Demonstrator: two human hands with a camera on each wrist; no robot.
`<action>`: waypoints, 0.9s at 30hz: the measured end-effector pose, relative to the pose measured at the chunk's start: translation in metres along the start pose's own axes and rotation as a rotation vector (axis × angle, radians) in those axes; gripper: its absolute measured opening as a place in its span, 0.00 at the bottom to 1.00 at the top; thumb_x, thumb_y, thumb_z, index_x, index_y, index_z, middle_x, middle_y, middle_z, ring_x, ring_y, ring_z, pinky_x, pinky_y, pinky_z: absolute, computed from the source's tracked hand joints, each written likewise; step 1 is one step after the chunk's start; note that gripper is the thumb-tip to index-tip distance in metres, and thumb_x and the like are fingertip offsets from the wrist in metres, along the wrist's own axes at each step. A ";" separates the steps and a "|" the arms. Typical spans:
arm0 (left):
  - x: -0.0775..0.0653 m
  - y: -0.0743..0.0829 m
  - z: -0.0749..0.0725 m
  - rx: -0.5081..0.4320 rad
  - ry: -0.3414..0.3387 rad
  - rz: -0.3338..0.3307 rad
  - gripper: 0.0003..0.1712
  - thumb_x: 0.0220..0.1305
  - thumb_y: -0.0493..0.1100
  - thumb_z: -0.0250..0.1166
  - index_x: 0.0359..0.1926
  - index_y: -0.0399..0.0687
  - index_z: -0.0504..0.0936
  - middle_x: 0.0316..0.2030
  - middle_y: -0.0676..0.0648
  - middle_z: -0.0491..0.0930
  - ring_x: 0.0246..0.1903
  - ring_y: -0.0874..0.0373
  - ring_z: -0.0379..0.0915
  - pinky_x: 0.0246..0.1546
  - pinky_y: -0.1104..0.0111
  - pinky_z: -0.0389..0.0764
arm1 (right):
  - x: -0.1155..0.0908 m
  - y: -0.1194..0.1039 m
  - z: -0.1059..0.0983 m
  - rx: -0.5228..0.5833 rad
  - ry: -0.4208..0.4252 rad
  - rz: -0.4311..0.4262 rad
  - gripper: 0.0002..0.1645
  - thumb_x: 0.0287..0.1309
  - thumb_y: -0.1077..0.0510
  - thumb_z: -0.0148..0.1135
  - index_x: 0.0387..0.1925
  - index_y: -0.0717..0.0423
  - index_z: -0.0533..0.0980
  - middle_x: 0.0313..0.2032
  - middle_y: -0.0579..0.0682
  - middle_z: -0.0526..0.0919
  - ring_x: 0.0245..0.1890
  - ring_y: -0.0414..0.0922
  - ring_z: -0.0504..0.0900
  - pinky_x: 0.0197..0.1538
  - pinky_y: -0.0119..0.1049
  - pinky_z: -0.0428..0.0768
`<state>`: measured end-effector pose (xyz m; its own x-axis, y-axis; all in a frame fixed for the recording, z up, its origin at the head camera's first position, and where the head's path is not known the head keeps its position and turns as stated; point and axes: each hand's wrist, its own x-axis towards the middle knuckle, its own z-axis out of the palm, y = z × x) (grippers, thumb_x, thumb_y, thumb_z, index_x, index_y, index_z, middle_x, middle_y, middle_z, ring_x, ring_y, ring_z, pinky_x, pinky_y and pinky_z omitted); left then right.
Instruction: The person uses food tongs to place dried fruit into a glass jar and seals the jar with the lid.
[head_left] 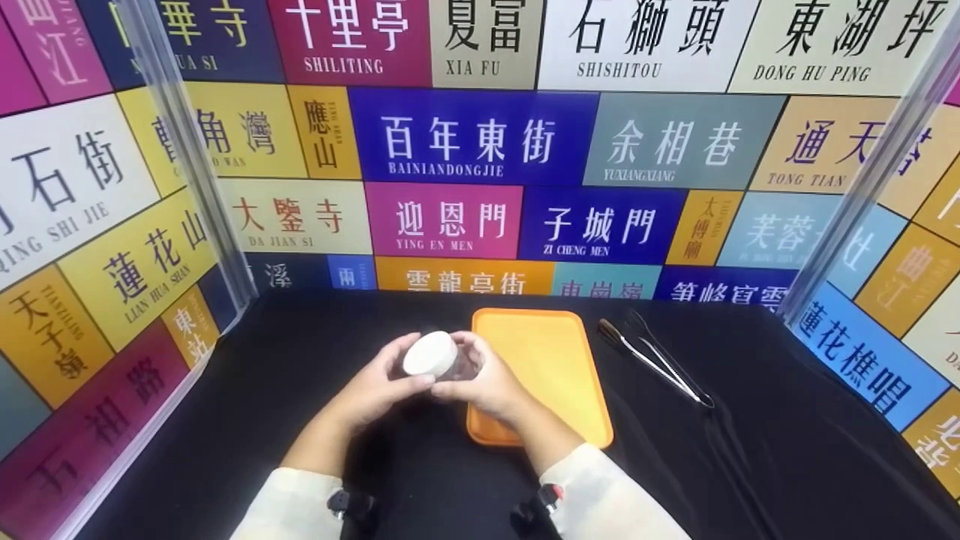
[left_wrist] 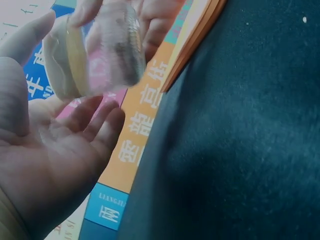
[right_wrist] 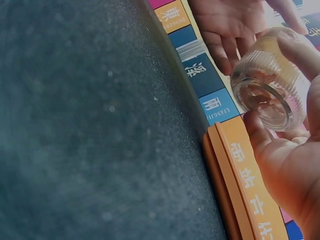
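Both hands hold up a small clear ribbed glass jar [right_wrist: 265, 85] with a white lid [head_left: 430, 355] over the table. The jar is tilted, its lid facing up and left in the head view. My right hand [head_left: 484, 382] grips the glass body, thumb along its side and fingers near the base. Around the lid end is my left hand [head_left: 382, 386], palm turned toward the jar. Its thumb reaches the lid's rim, while the other fingers [left_wrist: 107, 125] lie loosely bent below the jar in the left wrist view. Below the lid shows a yellowish band [left_wrist: 76, 60].
An orange rectangular tray [head_left: 592, 405] lies on the black tablecloth [head_left: 285, 375], partly behind the right forearm. To its right are metal tongs [head_left: 664, 367] with a brown end. Colourful sign-printed walls [head_left: 472, 139] enclose the back and sides, with clear corner posts [head_left: 847, 187].
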<state>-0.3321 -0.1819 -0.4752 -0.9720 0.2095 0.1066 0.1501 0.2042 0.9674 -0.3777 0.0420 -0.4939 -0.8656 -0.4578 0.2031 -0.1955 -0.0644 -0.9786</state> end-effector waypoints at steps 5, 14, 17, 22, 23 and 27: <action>0.002 -0.007 -0.005 -0.067 -0.047 0.018 0.46 0.67 0.45 0.77 0.79 0.45 0.64 0.76 0.39 0.72 0.73 0.42 0.73 0.75 0.50 0.76 | -0.002 -0.002 -0.001 0.026 0.002 0.020 0.52 0.51 0.61 0.85 0.73 0.53 0.66 0.71 0.53 0.77 0.68 0.50 0.77 0.67 0.42 0.85; 0.003 -0.008 -0.004 0.051 0.069 0.011 0.46 0.57 0.48 0.84 0.74 0.52 0.74 0.69 0.44 0.80 0.67 0.46 0.79 0.71 0.49 0.80 | -0.002 -0.002 -0.005 -0.196 0.037 0.052 0.53 0.47 0.51 0.89 0.73 0.48 0.71 0.68 0.50 0.80 0.67 0.52 0.78 0.73 0.51 0.80; 0.003 -0.007 -0.002 0.104 0.086 -0.019 0.47 0.55 0.50 0.85 0.73 0.53 0.74 0.69 0.45 0.80 0.65 0.45 0.80 0.70 0.48 0.81 | -0.002 -0.001 -0.005 -0.272 0.047 0.082 0.54 0.45 0.49 0.90 0.73 0.46 0.73 0.68 0.49 0.81 0.67 0.53 0.78 0.71 0.52 0.81; 0.002 -0.008 0.002 0.172 0.088 -0.038 0.47 0.55 0.50 0.85 0.73 0.49 0.75 0.68 0.42 0.81 0.63 0.45 0.81 0.68 0.47 0.82 | -0.002 0.001 -0.006 -0.334 0.031 0.108 0.49 0.46 0.51 0.89 0.70 0.47 0.76 0.66 0.49 0.83 0.65 0.52 0.80 0.72 0.53 0.79; 0.002 -0.009 0.002 0.179 0.087 -0.038 0.46 0.56 0.50 0.85 0.73 0.49 0.75 0.68 0.42 0.81 0.64 0.45 0.81 0.68 0.47 0.82 | -0.002 0.001 -0.006 -0.339 0.025 0.107 0.48 0.46 0.51 0.89 0.70 0.48 0.76 0.66 0.49 0.83 0.65 0.52 0.80 0.72 0.53 0.79; 0.002 -0.011 0.003 0.197 0.066 -0.031 0.45 0.58 0.48 0.83 0.74 0.47 0.75 0.68 0.42 0.81 0.66 0.43 0.80 0.70 0.45 0.80 | -0.002 0.003 -0.008 -0.354 0.010 0.093 0.46 0.47 0.55 0.88 0.69 0.52 0.77 0.64 0.52 0.84 0.61 0.50 0.82 0.70 0.51 0.81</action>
<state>-0.3353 -0.1808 -0.4865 -0.9855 0.1381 0.0988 0.1462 0.3944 0.9072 -0.3800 0.0496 -0.4969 -0.8911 -0.4389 0.1156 -0.2616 0.2885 -0.9211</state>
